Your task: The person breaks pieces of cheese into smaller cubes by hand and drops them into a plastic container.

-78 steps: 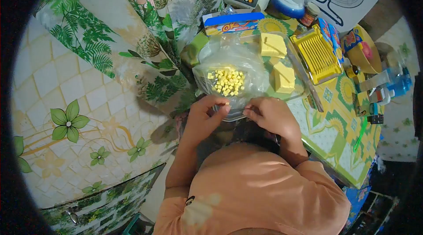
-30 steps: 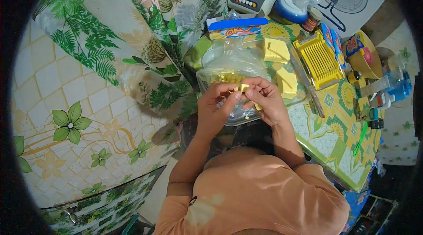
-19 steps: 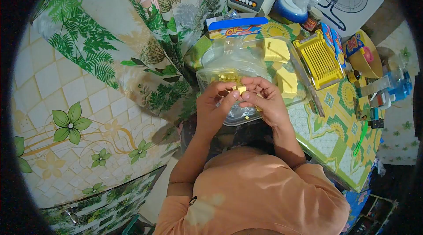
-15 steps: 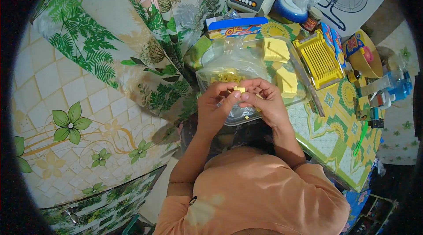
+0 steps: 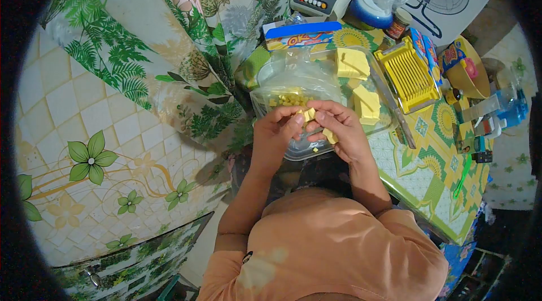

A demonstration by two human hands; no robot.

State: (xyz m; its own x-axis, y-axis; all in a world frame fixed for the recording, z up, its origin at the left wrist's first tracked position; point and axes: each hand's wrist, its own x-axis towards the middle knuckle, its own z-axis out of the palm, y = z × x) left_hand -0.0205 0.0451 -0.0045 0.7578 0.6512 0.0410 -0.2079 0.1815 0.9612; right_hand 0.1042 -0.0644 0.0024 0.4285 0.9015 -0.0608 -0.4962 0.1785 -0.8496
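My left hand (image 5: pixel 275 136) is closed, its thumb and fingertips pinching a small yellow cheese piece (image 5: pixel 308 114). Close beside it, my right hand (image 5: pixel 345 130) curls round another cheese piece (image 5: pixel 330 136), which shows below its fingers. Both hands are over a clear plastic tray (image 5: pixel 309 157). Many small cheese cubes (image 5: pixel 288 99) lie in a clear plastic bag (image 5: pixel 299 75) just beyond my fingers. On the right part of the tray sit two larger cheese blocks, a far block (image 5: pixel 353 64) and a near block (image 5: pixel 367 106). One loose crumb lies under my right hand.
A knife (image 5: pixel 398 110) rests along the tray's right side, beside a yellow slotted slicer (image 5: pixel 415 75). Behind are a blue-edged box (image 5: pixel 302 34), a blender base (image 5: pixel 319 2) and a jar (image 5: pixel 399 23). A beige tub (image 5: pixel 473 72) and a green-handled item (image 5: pixel 463 177) are right.
My fingertips have moved slightly apart. The piece in my left fingers is turned, and a cheese piece now shows below my right fingers.
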